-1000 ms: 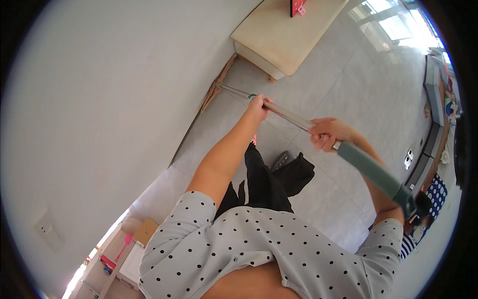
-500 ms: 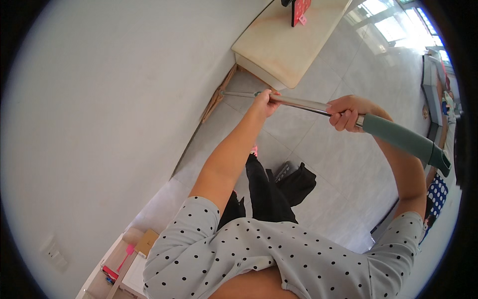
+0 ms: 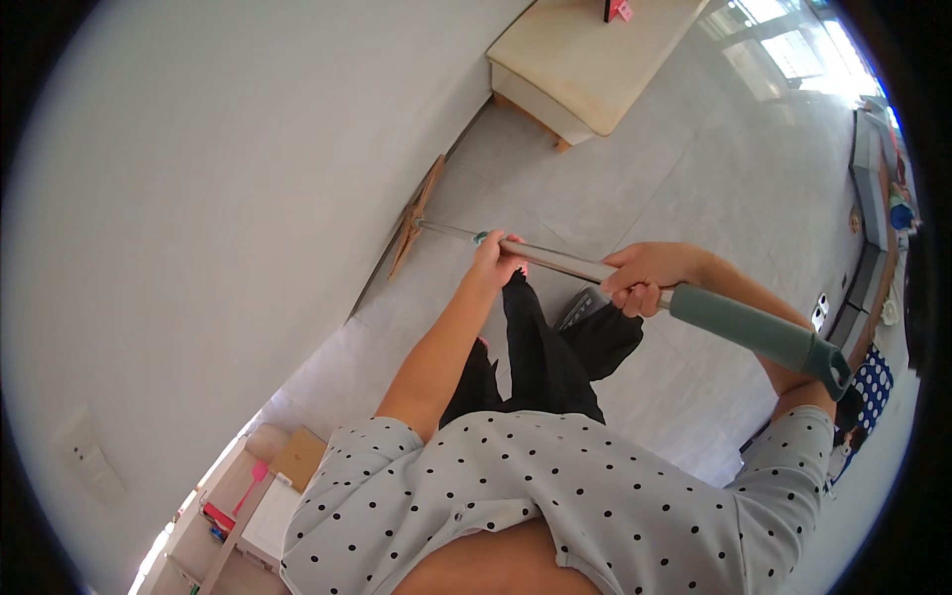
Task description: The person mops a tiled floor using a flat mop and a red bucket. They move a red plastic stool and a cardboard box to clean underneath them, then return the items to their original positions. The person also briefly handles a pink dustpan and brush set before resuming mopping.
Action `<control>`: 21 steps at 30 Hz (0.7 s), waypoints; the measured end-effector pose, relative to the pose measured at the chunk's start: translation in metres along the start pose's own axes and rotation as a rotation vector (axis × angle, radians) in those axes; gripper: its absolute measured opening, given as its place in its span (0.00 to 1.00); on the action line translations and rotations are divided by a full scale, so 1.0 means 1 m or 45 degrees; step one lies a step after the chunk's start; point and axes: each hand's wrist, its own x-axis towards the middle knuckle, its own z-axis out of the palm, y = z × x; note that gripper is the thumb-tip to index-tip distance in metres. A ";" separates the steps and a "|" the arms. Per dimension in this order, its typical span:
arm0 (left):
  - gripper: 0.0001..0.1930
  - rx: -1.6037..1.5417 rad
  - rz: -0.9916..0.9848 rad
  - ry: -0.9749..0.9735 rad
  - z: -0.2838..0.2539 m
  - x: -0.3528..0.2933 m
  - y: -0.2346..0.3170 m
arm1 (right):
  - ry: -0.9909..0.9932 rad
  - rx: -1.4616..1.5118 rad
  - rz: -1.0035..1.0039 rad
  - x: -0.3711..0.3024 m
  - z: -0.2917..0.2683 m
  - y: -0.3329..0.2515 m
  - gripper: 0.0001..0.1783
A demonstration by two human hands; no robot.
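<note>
A flat mop (image 3: 565,262) with a metal pole and a green grip is held slantwise in front of me. Wrapped round the pole's lower part is my left hand (image 3: 498,258), beside a small green collar. My right hand (image 3: 650,278) is closed on the pole just below the thick green grip (image 3: 744,322). The mop's brown, narrow-looking head (image 3: 415,220) lies on the floor along the foot of the white wall, away from both hands. Fingers partly hide the pole at each hold.
A cream cabinet (image 3: 585,59) on short wooden legs stands against the wall ahead, with a red item (image 3: 617,10) on top. White wall (image 3: 218,198) fills the left. Grey tiles (image 3: 684,208) cover the floor. A shelf unit (image 3: 233,516) holds small things at lower left; a low grey unit (image 3: 870,188) lines the right.
Both hands have drawn the mop back toward me and a little left. Its head has slid along the wall's foot, away from the cabinet.
</note>
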 end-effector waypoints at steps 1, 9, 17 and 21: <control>0.05 -0.053 0.012 0.015 -0.014 -0.010 0.002 | -0.049 0.026 0.011 0.011 0.004 0.008 0.11; 0.05 -0.121 0.038 0.126 -0.189 -0.033 0.015 | -0.213 0.042 0.151 0.094 0.066 0.074 0.06; 0.09 -0.043 -0.035 0.141 -0.287 -0.077 0.002 | -0.266 0.461 0.386 0.147 0.107 0.144 0.05; 0.09 0.080 -0.138 -0.047 -0.244 -0.070 -0.019 | -0.106 0.327 0.137 0.124 0.105 0.158 0.11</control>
